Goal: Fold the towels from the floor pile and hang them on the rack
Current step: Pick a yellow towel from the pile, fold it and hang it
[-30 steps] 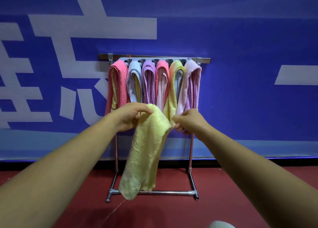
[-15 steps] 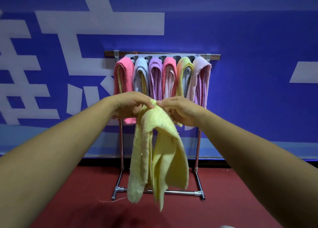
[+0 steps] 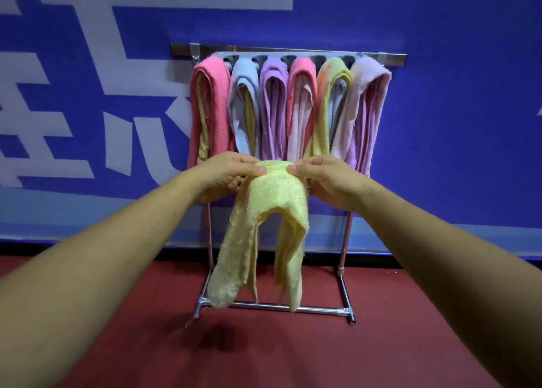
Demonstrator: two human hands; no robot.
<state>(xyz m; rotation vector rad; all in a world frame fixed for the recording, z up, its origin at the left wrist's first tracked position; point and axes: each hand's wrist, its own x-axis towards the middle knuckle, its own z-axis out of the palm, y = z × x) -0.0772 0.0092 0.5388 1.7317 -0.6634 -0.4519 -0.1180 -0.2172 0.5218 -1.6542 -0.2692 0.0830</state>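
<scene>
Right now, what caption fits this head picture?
Left hand and right hand pinch a yellow towel before the towel rack.

Hands come together over 1.0 s: left hand (image 3: 225, 176) and right hand (image 3: 325, 179) held the towel (image 3: 275, 194) corners apart, and now the thumbs nearly meet on its top fold. Towel changes from one long sheet hanging under the left hand to a doubled drape, two ends side by side. Rack (image 3: 293, 52) fills more of the view
</scene>
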